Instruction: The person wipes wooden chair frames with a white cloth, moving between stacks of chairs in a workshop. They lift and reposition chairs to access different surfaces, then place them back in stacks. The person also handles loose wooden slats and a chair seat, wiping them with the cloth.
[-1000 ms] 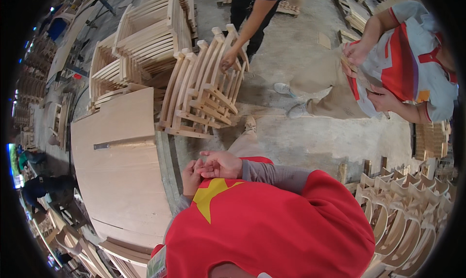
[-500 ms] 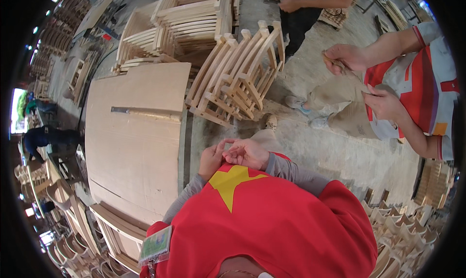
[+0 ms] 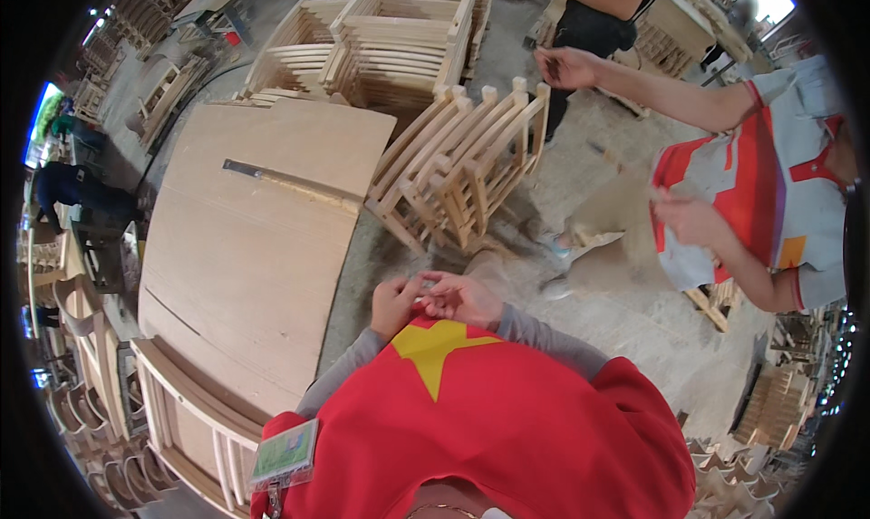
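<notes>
My left hand [image 3: 393, 305] and my right hand [image 3: 464, 300] meet in front of the yellow star on my red shirt [image 3: 535, 392]. The left one is closed, its thumb and forefinger pressed against the curled fingers of the right. Whether a small thing lies between the fingertips is too small to tell. Left of my hands lies a large light-brown board [image 3: 245, 265]. On it rests a long, narrow wooden piece [image 3: 294, 186] with a dark, flat end. Just beyond my hands, on the floor, leans a group of wooden chair frames [image 3: 462, 166].
At right, a person in a white and red shirt [image 3: 748, 193] raises one hand [image 3: 564, 67] with a small dark thing. Another person [image 3: 598, 12] is behind. Stacked wooden frames [image 3: 399, 39] stand at the back. A slatted wooden frame [image 3: 195, 419] is at lower left.
My view has shifted a little; my hands stay together, fingers slightly moved. The person at right has spread their hands apart, one raised away. A blurred small object shows near their legs.
</notes>
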